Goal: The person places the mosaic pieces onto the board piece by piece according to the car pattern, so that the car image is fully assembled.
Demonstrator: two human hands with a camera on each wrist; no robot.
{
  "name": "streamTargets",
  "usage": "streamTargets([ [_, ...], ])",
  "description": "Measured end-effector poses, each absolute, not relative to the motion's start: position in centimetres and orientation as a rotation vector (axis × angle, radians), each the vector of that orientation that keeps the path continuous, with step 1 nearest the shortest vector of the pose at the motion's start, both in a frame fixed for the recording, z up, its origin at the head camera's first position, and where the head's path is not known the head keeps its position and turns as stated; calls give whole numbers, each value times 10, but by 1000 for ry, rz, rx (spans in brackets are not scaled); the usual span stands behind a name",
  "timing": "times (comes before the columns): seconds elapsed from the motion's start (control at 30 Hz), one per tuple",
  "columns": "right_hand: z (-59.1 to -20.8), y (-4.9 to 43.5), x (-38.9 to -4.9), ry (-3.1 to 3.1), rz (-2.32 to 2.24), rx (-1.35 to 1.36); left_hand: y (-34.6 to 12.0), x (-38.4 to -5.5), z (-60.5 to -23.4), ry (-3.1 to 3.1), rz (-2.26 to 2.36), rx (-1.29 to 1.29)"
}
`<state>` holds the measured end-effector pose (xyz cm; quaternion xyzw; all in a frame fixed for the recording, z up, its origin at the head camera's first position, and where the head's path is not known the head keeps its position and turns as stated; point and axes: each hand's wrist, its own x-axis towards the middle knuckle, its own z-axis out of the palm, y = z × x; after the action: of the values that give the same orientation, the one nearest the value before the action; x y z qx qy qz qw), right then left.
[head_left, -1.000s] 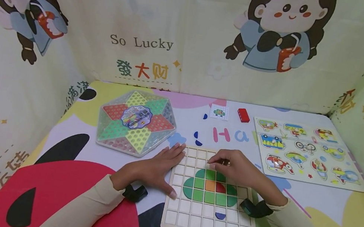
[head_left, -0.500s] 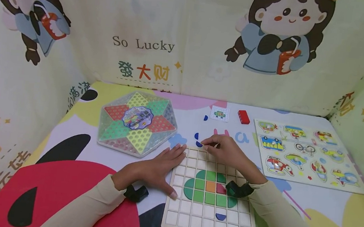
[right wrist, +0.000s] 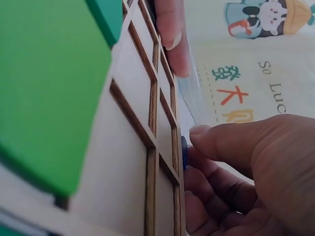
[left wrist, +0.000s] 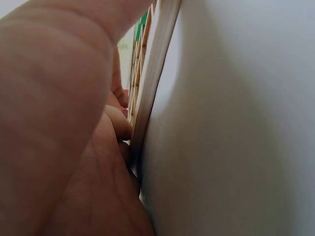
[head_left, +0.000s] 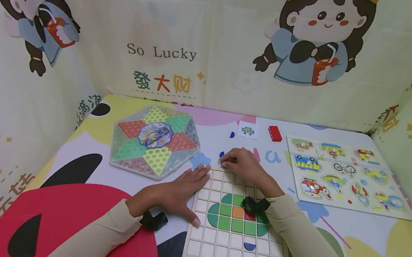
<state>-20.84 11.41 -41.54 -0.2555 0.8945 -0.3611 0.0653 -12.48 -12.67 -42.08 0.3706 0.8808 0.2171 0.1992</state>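
Observation:
A wooden grid board [head_left: 210, 256] lies flat, with green tiles [head_left: 224, 222], an orange tile [head_left: 237, 212] and a red tile, partly covered by the right wrist strap, set in its cells. Lower on the grid is a blue half-circle tile [head_left: 249, 246]. My left hand [head_left: 175, 195] rests spread against the board's left edge, fingertips and thumb on its frame. Just past the far edge, my right hand [head_left: 244, 164] pinches another blue half-circle tile [right wrist: 184, 152], mostly hidden by thumb and fingers. Close beside those fingertips lies one more blue half-circle tile [head_left: 221, 154].
Farther back are a loose blue half-circle tile [head_left: 232, 134], a small pattern card [head_left: 248, 130] and a red block [head_left: 275, 133]. A hexagonal Chinese checkers set [head_left: 155, 139] stands at left. A vehicle peg puzzle [head_left: 350, 200] lies at right.
My right hand has moved from over the grid to beyond its far edge, and its fingers have closed on a blue half-circle tile there. The left hand stays in place.

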Motion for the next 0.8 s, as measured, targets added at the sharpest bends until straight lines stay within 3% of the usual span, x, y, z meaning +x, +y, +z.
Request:
streamTargets([
  [0.8, -414, 110, -207, 2761, -1042, -586, -127, -125, -421, 2459, 613, 1047],
])
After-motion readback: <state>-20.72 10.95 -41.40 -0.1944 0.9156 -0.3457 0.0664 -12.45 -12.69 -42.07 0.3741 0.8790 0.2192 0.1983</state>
